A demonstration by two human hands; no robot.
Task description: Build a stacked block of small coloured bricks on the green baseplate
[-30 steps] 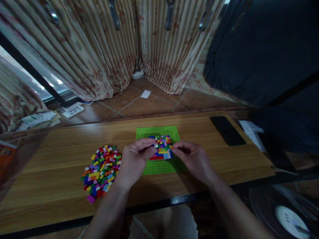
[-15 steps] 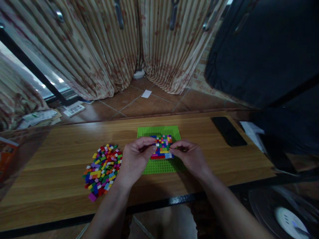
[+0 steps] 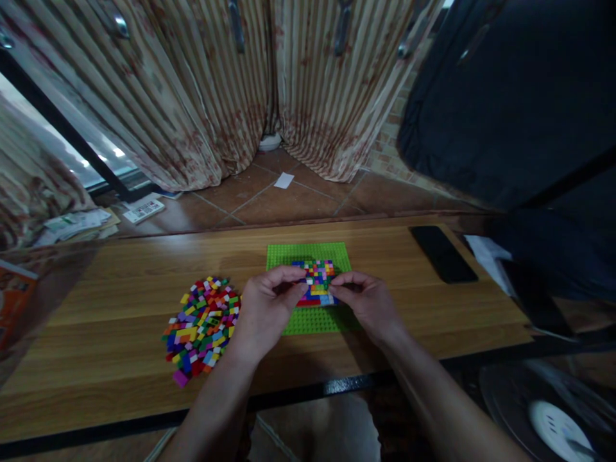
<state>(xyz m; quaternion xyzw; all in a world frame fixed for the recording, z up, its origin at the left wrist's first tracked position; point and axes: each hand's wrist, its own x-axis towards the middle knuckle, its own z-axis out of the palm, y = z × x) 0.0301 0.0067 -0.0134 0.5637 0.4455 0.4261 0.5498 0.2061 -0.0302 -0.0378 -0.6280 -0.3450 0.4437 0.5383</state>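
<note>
Striped curtains hung beyond the wooden table (image 3: 120, 378). At its middle, my left hand (image 3: 264, 307) and right hand (image 3: 366, 303) pinched the multicoloured brick patch (image 3: 317, 280) covering part of the green studded baseplate (image 3: 308, 319); many loose small plastic bricks (image 3: 202, 326) waited at nine o'clock.

1. The left hand (image 3: 264, 312) is curled, knuckles up, thumb and forefinger pinched together at the tips.
2. The right hand (image 3: 368, 303) mirrors it, fingertips almost meeting the left's.
3. Both forearms angle inward.
</note>
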